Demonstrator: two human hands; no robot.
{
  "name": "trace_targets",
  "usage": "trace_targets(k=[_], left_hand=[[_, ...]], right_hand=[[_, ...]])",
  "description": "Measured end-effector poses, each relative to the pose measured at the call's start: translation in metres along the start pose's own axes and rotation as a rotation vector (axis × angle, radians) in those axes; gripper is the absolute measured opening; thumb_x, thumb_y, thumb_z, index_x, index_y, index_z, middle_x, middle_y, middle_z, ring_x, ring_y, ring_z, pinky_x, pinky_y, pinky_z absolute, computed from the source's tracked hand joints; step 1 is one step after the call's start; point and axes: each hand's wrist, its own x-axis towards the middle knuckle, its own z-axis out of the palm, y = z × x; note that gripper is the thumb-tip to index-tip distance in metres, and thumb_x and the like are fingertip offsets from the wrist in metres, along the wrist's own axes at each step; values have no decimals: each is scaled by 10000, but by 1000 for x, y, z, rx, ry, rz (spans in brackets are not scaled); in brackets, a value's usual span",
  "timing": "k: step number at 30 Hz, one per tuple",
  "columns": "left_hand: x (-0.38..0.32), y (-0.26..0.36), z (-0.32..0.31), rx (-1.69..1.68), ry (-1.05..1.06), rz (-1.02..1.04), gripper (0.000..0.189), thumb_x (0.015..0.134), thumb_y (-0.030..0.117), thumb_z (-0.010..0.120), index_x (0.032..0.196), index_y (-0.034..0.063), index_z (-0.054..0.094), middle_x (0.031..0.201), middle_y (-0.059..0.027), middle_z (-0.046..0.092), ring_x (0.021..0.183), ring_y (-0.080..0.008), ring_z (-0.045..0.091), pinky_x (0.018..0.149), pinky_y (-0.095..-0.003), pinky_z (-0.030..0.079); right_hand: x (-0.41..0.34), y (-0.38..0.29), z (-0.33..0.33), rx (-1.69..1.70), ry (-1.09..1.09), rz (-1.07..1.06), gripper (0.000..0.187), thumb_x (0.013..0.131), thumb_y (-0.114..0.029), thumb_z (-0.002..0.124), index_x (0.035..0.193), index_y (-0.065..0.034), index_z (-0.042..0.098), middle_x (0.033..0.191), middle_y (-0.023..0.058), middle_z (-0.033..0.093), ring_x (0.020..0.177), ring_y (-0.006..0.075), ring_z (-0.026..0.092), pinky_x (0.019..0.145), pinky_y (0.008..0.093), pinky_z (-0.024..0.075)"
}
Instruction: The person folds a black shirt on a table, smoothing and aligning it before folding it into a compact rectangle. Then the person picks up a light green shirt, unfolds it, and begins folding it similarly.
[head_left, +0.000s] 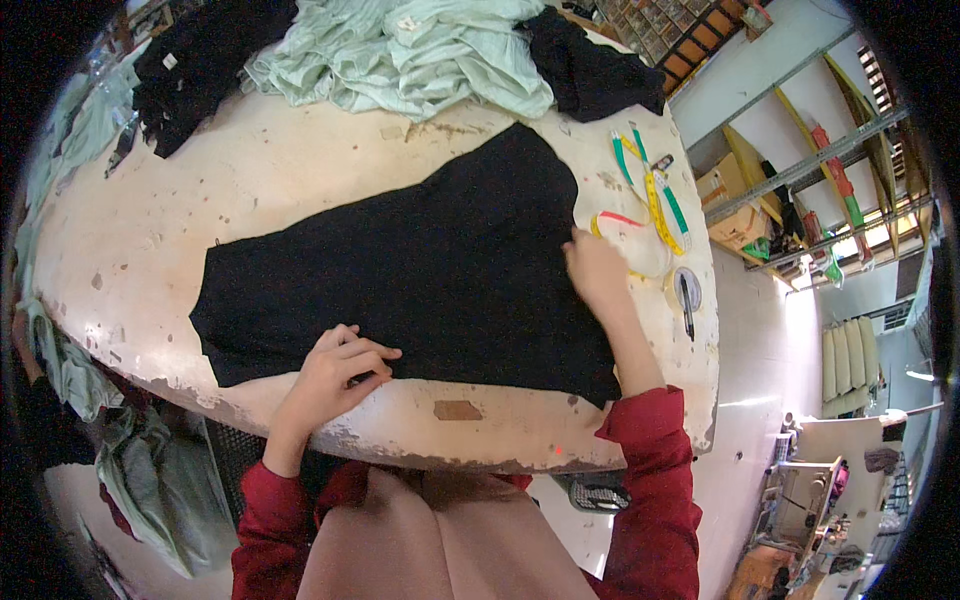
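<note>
A black garment (420, 270) lies flat on the worn, pale tabletop (300, 165), narrow at the left and wide at the right. My left hand (337, 371) rests at its near edge, fingers bent and spread, holding nothing. At the garment's right edge is my right hand (598, 274), its fingers curled against the cloth. Whether they pinch the edge cannot be made out. Just beyond that hand, a yellow and green tape measure (652, 206) lies loosely coiled. A black pen (685, 304) lies across a roll of clear tape (694, 283).
Pale green cloth (420, 60) is heaped at the far side, between black cloth at the left (206, 67) and right (592, 67). Brown tape (457, 410) sticks near the chipped front edge. Metal shelving (817, 180) stands right of the table. More green cloth (154, 480) hangs at lower left.
</note>
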Motion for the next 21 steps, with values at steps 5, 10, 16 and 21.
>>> trace_targets(k=[5, 10, 16, 21], left_hand=[[2, -2, -3, 24, -9, 58, 90, 760, 101, 761, 798, 117, 681, 1015, 23, 719, 900, -224, 571, 910, -379, 448], [0, -5, -11, -108, -80, 38, 99, 673, 93, 793, 693, 123, 701, 1006, 52, 725, 839, -182, 562, 889, -361, 462], [2, -10, -7, -90, -90, 50, 118, 683, 105, 787, 716, 127, 676, 1019, 44, 730, 855, -205, 579, 943, -402, 468], [2, -8, -6, -108, -47, 15, 89, 766, 83, 738, 820, 109, 672, 1000, 11, 735, 806, -206, 588, 980, -441, 462]], right_hand=[[93, -10, -23, 195, 327, -44, 365, 871, -409, 653, 952, -64, 741, 893, 175, 723, 881, 343, 694, 800, 446, 528], [145, -21, 14, 445, 26, 53, 424, 834, -486, 666, 885, -72, 743, 928, 206, 712, 906, 379, 679, 793, 482, 522], [135, 21, 31, 407, 207, 206, 382, 949, -274, 543, 773, 21, 711, 800, 234, 685, 777, 411, 672, 784, 500, 508], [-2, -39, -31, 234, 321, -433, 522, 974, -260, 529, 1379, 52, 424, 1198, 256, 600, 1063, 421, 585, 905, 488, 472]])
